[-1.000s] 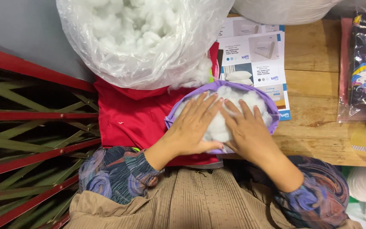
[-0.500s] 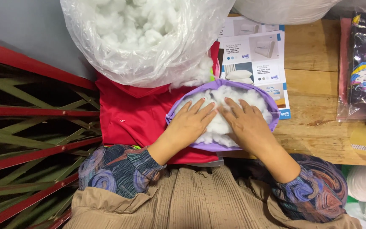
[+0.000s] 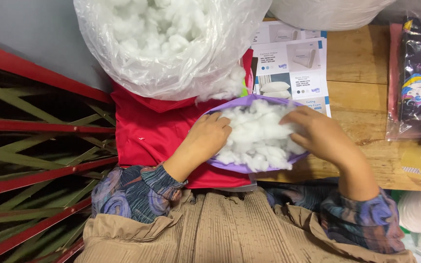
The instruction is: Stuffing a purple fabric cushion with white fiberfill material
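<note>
White fluffy fibre stuffing [image 3: 257, 136] in the open purple fabric cover [image 3: 249, 168] at the desk's [image 3: 361, 97] near edge; light, squashy, best scooped by handfuls; left hand [image 3: 205, 141] and right hand [image 3: 317, 134] fingers spread, pressing in

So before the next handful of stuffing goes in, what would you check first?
1. Purple cover open at the top: ok.
2. Left hand on the cover's edge: ok.
3. Right hand on the stuffing: ok.
4. Room left inside the cover: cannot tell; filling already bulges above the rim.
5. Bag of stuffing open and close by: ok.
6. Cover resting on the table and red cloth: ok.
</note>
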